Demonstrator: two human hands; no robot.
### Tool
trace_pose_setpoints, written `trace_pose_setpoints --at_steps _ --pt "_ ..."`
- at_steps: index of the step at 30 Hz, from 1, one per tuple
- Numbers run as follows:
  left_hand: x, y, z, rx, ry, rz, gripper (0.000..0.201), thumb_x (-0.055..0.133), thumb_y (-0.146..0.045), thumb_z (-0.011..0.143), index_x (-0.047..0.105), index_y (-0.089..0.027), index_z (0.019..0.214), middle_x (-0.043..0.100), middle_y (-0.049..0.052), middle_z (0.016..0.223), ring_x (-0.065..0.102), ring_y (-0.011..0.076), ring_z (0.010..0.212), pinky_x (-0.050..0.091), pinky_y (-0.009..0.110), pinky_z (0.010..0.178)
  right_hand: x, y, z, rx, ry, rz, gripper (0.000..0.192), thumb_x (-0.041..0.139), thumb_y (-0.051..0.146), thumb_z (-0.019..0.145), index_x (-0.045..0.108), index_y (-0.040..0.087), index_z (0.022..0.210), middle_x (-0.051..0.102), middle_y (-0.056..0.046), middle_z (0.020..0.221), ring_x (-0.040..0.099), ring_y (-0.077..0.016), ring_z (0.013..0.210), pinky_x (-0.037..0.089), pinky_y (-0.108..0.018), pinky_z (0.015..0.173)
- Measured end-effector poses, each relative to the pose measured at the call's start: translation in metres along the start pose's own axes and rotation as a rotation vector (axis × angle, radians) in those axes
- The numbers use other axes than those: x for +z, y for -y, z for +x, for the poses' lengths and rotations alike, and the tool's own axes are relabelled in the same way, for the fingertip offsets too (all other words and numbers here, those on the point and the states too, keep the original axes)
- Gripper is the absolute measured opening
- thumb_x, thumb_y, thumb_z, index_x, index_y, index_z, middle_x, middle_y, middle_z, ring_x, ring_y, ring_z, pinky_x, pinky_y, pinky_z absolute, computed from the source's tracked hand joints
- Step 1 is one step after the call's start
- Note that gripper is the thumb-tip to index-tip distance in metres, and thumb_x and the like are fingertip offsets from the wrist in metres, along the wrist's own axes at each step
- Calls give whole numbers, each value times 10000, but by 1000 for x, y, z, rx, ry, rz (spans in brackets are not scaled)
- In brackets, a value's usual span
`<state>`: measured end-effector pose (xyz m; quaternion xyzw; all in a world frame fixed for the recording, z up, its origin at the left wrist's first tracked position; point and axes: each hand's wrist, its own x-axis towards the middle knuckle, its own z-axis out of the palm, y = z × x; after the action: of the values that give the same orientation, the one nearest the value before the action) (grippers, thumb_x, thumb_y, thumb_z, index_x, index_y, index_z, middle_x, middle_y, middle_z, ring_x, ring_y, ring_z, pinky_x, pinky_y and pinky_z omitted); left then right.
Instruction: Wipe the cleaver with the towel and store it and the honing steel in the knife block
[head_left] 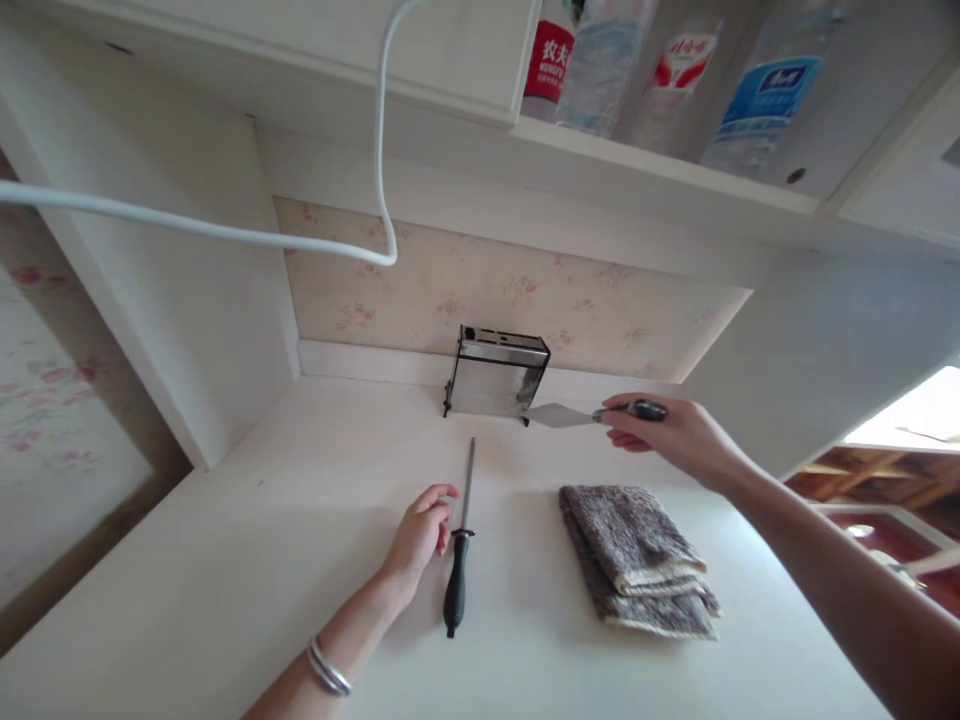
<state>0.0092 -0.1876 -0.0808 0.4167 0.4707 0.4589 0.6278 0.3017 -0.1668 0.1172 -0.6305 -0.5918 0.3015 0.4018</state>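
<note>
1. Left hand [421, 530] rests on the white counter [300, 520], fingers loosely curled, touching the sharpening steel [459, 545] at its black handle
2. Metal knife block [495, 373] stands against the wall
3. Folded cloth [634, 560] lies right of the steel
4. Right hand [667, 432] grips a knife [592, 412], blade tip beside the block

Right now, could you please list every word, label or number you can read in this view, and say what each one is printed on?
"农夫": white characters on the red label of the leftmost bottle on the shelf; the small Latin line beneath is too blurred to read.
Red-and-white label on the third bottle: characters too blurred to read.
Blue label on the right-hand bottle: a logo only, unreadable.
Knife block, knife, sharpening steel, folded cloth: no text visible.
</note>
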Motion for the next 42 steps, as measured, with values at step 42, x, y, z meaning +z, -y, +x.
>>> trace_pose_setpoints --at_steps 42 --pt "11 -11 -10 -56 21 310 193 490 -298 806 635 -204 892 535 -10 663 469 125 577 362 234 557 -16 71 200 -134 -251 55 419 672 315 726 517 -44 876 650 -246 877 670 -162 715 466 -294 635"
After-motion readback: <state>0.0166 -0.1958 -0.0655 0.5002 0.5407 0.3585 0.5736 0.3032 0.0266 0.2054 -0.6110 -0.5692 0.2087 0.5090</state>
